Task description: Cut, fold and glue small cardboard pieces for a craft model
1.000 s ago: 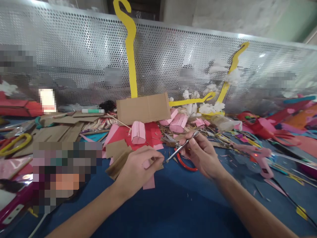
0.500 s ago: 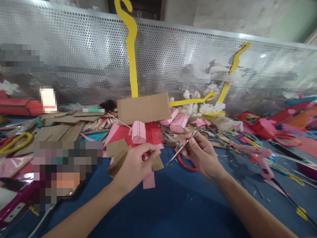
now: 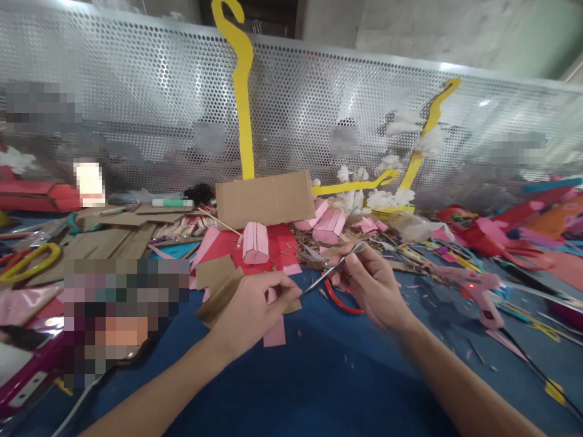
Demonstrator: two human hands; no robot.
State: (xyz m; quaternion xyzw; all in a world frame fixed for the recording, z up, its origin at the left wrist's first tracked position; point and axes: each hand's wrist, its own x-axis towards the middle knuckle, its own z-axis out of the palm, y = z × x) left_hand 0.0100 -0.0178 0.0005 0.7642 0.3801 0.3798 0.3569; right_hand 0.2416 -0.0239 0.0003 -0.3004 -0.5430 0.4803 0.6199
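Note:
My right hand grips a thin metal tool, its pointed end slanting down to the left. Close to that point, my left hand has thumb and fingertips pinched together; whatever is between them is too small to make out. Red-handled scissors lie on the blue table beneath the tool, partly behind my right hand. A pink paper strip lies below my left hand. Just beyond, a small folded pink paper box rests on red paper.
A cardboard box with a tall yellow hook stands at the back before a perforated metal screen. A pink glue gun lies right, cardboard strips left.
My left fingertips have moved slightly right and down, closer to the tool's point. The tool has tilted a little flatter in my right hand, its point now slightly higher.

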